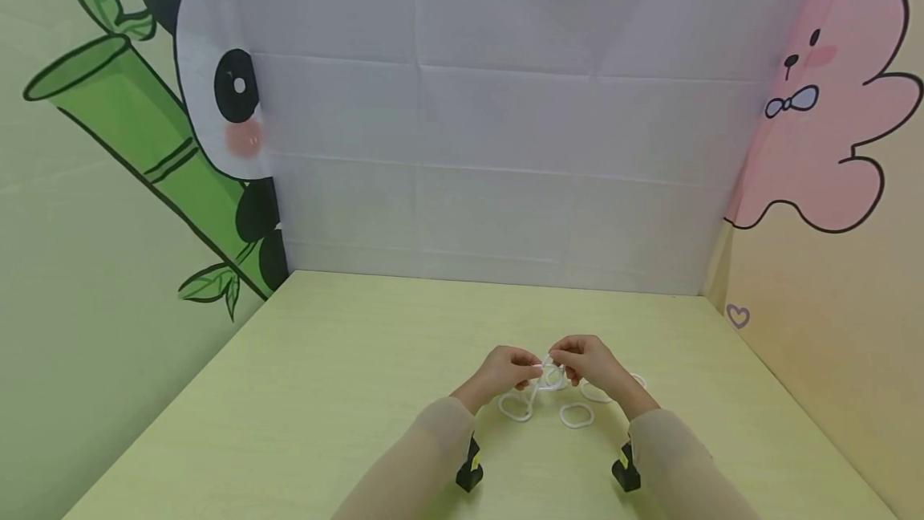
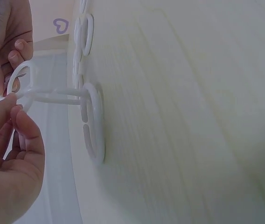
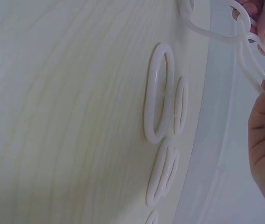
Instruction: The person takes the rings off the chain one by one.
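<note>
My left hand (image 1: 508, 369) and right hand (image 1: 590, 359) are close together just above the table. Between thumb and fingers, the left hand pinches a thin white ring (image 2: 15, 74); the right hand pinches white ring material beside it. Several white loops (image 3: 242, 51) cross between the hands and look threaded through one another, though fingers hide where they join. A stretched loop (image 2: 58, 99) runs down from the fingers to another white ring (image 2: 98, 126) lying on the table.
More loose white rings lie on the pale wooden table (image 1: 361, 359), one nearer ring (image 1: 577, 427) in front of the right hand. A white cloth (image 1: 505, 119) hangs behind the table. Painted walls stand at both sides. Black wrist-worn devices (image 1: 469, 472) sit under the sleeves.
</note>
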`<state>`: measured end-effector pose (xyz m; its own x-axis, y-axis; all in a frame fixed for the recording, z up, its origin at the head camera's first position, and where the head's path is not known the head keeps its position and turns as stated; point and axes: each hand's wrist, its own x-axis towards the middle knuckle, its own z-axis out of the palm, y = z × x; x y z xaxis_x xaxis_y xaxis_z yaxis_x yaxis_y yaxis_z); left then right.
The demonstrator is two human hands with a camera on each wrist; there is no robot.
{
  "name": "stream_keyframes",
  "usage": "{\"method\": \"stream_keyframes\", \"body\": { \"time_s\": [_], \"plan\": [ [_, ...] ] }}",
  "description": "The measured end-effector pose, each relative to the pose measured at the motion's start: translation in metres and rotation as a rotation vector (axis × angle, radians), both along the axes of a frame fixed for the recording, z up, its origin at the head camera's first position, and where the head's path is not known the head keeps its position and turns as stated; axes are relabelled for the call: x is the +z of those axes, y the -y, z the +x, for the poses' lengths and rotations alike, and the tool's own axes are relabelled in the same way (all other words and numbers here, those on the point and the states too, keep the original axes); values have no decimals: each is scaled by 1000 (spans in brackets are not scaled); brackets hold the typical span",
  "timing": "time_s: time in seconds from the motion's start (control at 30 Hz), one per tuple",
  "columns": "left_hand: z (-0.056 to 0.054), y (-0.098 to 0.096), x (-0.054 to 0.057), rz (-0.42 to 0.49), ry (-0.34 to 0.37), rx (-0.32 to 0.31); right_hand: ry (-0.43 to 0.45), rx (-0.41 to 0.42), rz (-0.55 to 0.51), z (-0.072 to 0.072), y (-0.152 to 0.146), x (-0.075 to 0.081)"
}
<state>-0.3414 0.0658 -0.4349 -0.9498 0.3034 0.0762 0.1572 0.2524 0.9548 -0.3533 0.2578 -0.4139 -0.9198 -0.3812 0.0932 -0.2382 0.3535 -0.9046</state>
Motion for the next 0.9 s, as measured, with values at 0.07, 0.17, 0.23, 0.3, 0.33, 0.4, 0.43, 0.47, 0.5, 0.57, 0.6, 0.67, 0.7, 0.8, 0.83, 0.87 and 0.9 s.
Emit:
{"method": "stream_keyframes", "body": {
  "time_s": [0.07,0.17,0.23,0.3,0.33,0.4,0.43,0.47,0.5,0.57,0.6,0.67,0.7,0.8,0.83,0.87,0.9],
  "plan": [
    [0,0,0,1,1,0,1,-2,3,0,0,0],
    [-1,0,0,-1,-6,1,2,-4,4,0,0,0],
    [-1,0,1,-2,-17,7,4,-3,1,-1,0,0],
    [-1,0,1,-3,-28,16,9,-4,-3,-1,0,-1],
    [-1,0,2,-1,-31,18,13,-4,-6,-1,0,-1],
    [-1,0,2,7,-32,20,17,-4,-9,-1,0,-2],
    [-1,0,2,10,-31,19,18,-3,-9,-1,-1,-2],
    [-1,0,2,14,-29,18,19,-4,-9,-1,-1,-2],
    [-1,0,2,18,-28,15,20,-4,-8,-1,-1,-3],
    [-1,0,2,23,-25,15,16,-4,-5,-1,-2,-2],
    [-1,0,2,24,-25,15,11,-2,0,-1,-3,-2],
    [-1,1,2,24,-26,17,7,-4,4,0,-4,-1],
    [-1,1,2,25,-26,17,7,-7,4,0,-5,-1],
    [-1,2,2,31,-23,17,2,-20,14,0,-7,1],
    [-1,2,2,32,-20,17,5,-29,14,0,-8,1],
    [-1,2,2,34,-17,17,9,-35,15,1,-9,2],
    [-1,2,2,35,-15,17,10,-40,19,1,-10,2]
  ]
}}
